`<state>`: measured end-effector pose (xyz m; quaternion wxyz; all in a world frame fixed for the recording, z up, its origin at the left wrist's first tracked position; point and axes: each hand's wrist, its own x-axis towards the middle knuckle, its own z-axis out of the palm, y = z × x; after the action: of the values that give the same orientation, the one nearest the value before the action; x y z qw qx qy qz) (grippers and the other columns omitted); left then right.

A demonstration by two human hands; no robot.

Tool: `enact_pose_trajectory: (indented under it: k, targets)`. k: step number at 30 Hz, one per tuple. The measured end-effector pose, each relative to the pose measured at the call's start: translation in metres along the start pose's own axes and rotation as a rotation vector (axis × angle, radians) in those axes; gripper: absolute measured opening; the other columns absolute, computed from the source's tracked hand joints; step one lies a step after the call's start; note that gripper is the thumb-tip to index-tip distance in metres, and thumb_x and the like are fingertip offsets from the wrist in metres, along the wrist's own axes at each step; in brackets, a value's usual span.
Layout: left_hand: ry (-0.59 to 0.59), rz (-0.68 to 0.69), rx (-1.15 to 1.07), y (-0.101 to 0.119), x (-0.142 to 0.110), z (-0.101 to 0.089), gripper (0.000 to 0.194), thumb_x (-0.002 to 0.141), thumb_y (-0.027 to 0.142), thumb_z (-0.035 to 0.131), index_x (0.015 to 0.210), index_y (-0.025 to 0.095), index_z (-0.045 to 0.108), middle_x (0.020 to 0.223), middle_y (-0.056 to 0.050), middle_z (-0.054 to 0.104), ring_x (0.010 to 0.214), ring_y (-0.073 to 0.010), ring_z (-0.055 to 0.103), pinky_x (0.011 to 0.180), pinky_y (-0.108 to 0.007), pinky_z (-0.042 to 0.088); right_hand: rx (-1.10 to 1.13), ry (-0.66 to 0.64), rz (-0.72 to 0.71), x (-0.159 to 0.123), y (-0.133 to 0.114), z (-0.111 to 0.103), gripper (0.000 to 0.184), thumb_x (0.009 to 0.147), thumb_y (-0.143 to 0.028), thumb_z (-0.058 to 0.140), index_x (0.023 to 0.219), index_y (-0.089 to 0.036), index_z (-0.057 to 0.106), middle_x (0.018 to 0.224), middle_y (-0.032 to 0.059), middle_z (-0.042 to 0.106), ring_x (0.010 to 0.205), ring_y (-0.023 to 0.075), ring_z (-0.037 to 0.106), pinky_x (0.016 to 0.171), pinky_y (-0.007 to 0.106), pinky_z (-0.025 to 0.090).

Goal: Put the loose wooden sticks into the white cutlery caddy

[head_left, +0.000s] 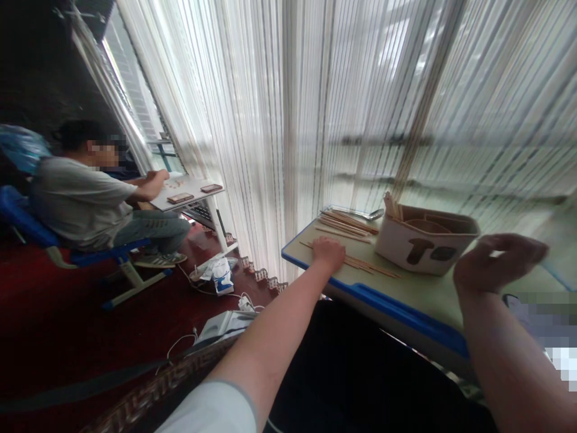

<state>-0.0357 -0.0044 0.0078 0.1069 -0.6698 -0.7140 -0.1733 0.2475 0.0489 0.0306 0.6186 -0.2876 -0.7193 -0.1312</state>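
Note:
My left hand (329, 254) is on the table's near left part, its fingers curled down over a few thin wooden sticks (372, 264) whose ends stick out on both sides. Behind it lies a bundle of similar sticks (347, 221). My right hand (498, 258) is raised over the table's right side, close to the fabric basket (426, 243). Its fingers bend toward the thumb with a small gap in the loop; anything at the fingertips is too blurred to make out. The basket has brown and grey patches, and more sticks (393, 207) stand at its left end.
The table (306, 240) has a blue edge, and a metal tool (374, 214) lies at its back. Curtains (279, 120) hang behind. To the left, a person (85, 192) sits at another table (180, 204) with two phones. Cables and a tissue pack (222, 276) are on the floor.

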Motion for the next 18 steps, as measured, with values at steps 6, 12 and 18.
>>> enact_pose_trajectory:
  k: [6,12,18]
  targets:
    - [-0.048,-0.085,-0.039,0.0,-0.001,-0.003,0.036,0.086,0.035,0.037,0.104,0.014,0.06,0.109,-0.014,0.06,0.102,-0.0285,0.05,0.087,-0.046,0.036,-0.379,-0.764,-0.027,-0.007,-0.062,0.043,0.028,0.083,-0.037,0.042,0.079,-0.02,0.065,0.068,0.0065,0.064,0.064,0.0195,0.06,0.059,0.029,0.039]
    - [-0.022,-0.105,-0.068,0.0,-0.001,0.0,0.036,0.086,0.033,0.037,0.104,0.013,0.06,0.108,-0.016,0.059,0.103,-0.0296,0.049,0.088,-0.048,0.034,-0.484,-1.125,0.196,-0.013,-0.053,0.052,0.038,0.081,-0.048,0.042,0.095,-0.024,0.068,0.087,0.0095,0.069,0.077,0.0247,0.064,0.059,0.03,0.038]
    - [0.021,-0.137,-0.129,0.0,0.0,0.003,0.049,0.091,0.041,0.022,0.099,0.013,0.062,0.104,-0.015,0.061,0.101,-0.0291,0.051,0.09,-0.049,0.033,-0.242,-1.201,0.301,-0.011,-0.041,0.05,0.033,0.08,-0.044,0.045,0.081,-0.019,0.067,0.08,0.0077,0.068,0.071,0.0189,0.061,0.06,0.027,0.039]
